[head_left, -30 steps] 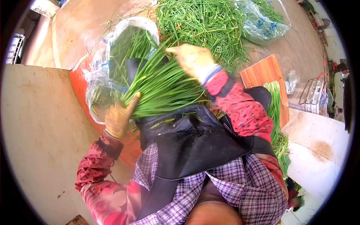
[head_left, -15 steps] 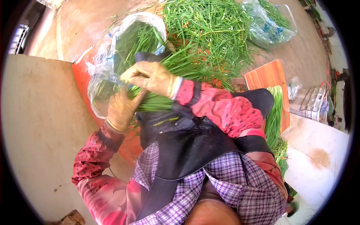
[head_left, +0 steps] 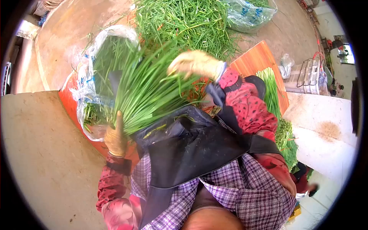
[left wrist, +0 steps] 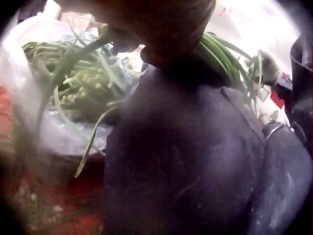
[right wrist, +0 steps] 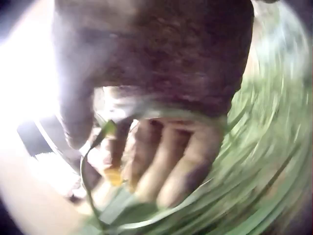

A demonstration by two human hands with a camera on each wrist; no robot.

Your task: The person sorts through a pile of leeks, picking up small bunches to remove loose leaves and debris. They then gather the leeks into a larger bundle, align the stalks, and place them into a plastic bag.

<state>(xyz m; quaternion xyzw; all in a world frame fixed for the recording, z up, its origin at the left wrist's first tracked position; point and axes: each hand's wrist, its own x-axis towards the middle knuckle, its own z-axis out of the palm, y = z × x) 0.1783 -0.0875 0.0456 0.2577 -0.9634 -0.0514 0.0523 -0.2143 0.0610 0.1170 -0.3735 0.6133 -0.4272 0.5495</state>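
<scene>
My gloved left hand [head_left: 115, 138] grips a bunch of long green chives [head_left: 151, 94] near its lower end, thumb along the stalks. The leaves fan up and right over the black apron [head_left: 191, 143]. In the left wrist view the glove [left wrist: 164, 29] is dark, with leaves [left wrist: 222, 56] sticking out beyond it. At the fan's right side is my gloved right hand [head_left: 197, 64], blurred, with a few blades hanging from it. Its fingers [right wrist: 168, 166] are curled in the right wrist view, and a thin blade [right wrist: 87, 181] runs through them.
A clear plastic bag [head_left: 86, 92] holding chives stands to the left. Behind lies a big loose heap of chives [head_left: 184, 27], another bag [head_left: 251, 17] beside it. More chives [head_left: 270, 90] lie on a wooden board [head_left: 258, 55] at right. A pale panel [head_left: 46, 153] fills the left.
My right hand crossed left to the stalks by my left hand, then swung back right with loose blades. The bunch now stands more upright; the whole view has shifted slightly.
</scene>
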